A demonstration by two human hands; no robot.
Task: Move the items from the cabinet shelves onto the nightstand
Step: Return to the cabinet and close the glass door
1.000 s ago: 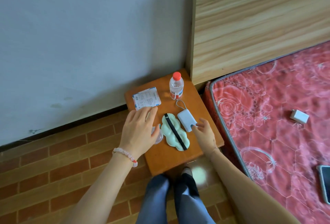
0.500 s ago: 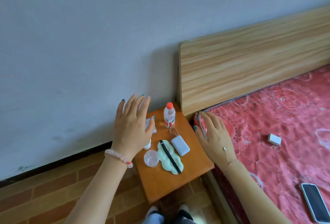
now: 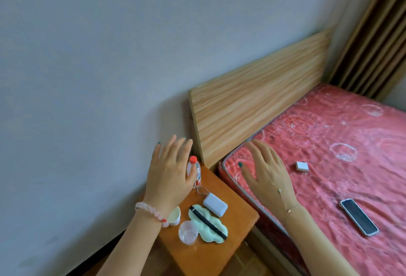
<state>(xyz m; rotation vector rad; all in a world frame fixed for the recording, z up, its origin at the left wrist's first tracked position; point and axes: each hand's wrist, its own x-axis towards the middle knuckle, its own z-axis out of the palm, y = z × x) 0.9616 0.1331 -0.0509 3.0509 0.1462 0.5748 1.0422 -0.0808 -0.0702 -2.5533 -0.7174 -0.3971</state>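
Your left hand [image 3: 171, 176], fingers spread and empty, half hid the bottle [image 3: 197, 171] and jar [image 3: 175, 216]; right hand [image 3: 265, 174] flat, empty.

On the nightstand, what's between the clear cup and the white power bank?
In the head view, the mint cloud-shaped tray lies between the clear cup and the white power bank, with a black strap lying across it.

Left hand [image 3: 169, 179]: wore teal nail polish and a pink bead bracelet [image 3: 151, 211] with one red bead. Right hand [image 3: 267, 172]: wore teal polish and a fine gold chain [image 3: 285, 201].
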